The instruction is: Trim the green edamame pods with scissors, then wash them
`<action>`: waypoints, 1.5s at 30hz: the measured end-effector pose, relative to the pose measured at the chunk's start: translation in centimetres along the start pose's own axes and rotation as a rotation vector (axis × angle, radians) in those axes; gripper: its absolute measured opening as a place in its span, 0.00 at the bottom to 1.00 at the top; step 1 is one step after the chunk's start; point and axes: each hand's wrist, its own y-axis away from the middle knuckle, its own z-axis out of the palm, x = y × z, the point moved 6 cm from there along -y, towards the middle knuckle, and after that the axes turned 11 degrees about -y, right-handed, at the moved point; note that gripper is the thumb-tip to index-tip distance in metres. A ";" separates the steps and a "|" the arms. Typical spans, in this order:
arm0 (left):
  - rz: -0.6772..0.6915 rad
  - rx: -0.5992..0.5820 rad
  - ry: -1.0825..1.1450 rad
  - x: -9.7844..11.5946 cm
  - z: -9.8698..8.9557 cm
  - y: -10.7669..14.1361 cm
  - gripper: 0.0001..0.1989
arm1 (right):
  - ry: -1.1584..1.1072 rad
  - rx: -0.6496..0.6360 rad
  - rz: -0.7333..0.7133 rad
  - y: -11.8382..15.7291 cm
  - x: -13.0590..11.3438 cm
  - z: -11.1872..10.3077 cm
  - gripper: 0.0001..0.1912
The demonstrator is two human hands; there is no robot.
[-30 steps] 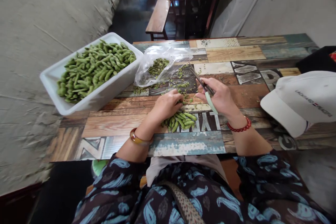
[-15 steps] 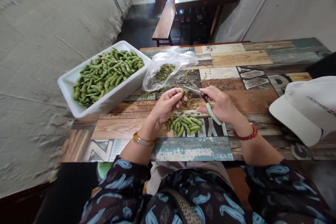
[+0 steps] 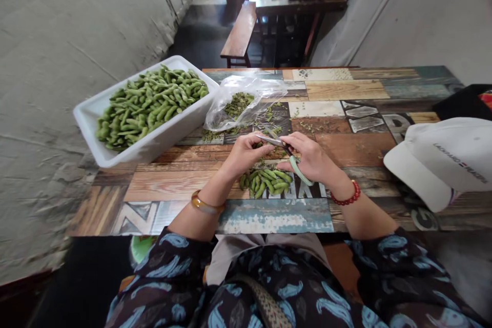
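Note:
My right hand (image 3: 310,160) is wrapped round a pair of scissors (image 3: 298,169) with pale green handles. The blades point left and reach the fingertips of my left hand (image 3: 246,154). Those left fingers are pinched together, and what they hold, if anything, is hidden. Just below both hands lies a small pile of green pods (image 3: 267,183) on the patterned table (image 3: 277,217). Beyond the hands, a clear plastic bag (image 3: 218,113) holds small green trimmings (image 3: 239,105). A white tub (image 3: 157,151) heaped with green pods (image 3: 154,105) stands at the left.
A white cap (image 3: 442,156) rests at the right, with a dark item (image 3: 457,105) behind it. Scraps are scattered past my hands. A wall runs along the left. Farther off are a wooden bench (image 3: 240,31) and another table; a person's feet show at the top.
My left fingertips have closed together by the blades, and the pod seen between them earlier no longer shows. The scissors have moved slightly left. The view has shifted a little.

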 end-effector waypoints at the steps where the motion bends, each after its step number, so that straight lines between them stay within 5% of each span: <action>1: 0.003 -0.011 -0.003 -0.1 0.1 0.0 0.09 | 0.001 -0.003 0.004 0.0 0.0 0.0 0.30; 30: -0.034 0.009 -0.011 -0.4 0.0 0.0 0.13 | 0.014 -0.063 -0.032 0.1 -0.3 0.0 0.23; 35: -0.126 0.040 0.072 -0.8 -0.2 0.0 0.17 | 0.035 -0.087 -0.013 0.1 -0.3 -0.3 0.22; 41: -0.374 0.055 0.374 -2.0 -0.2 0.5 0.17 | 0.048 0.086 0.015 0.0 0.4 -1.5 0.26; 45: -0.394 0.070 0.500 -1.8 -0.2 0.5 0.19 | 0.045 0.101 -0.018 0.1 0.4 -1.1 0.28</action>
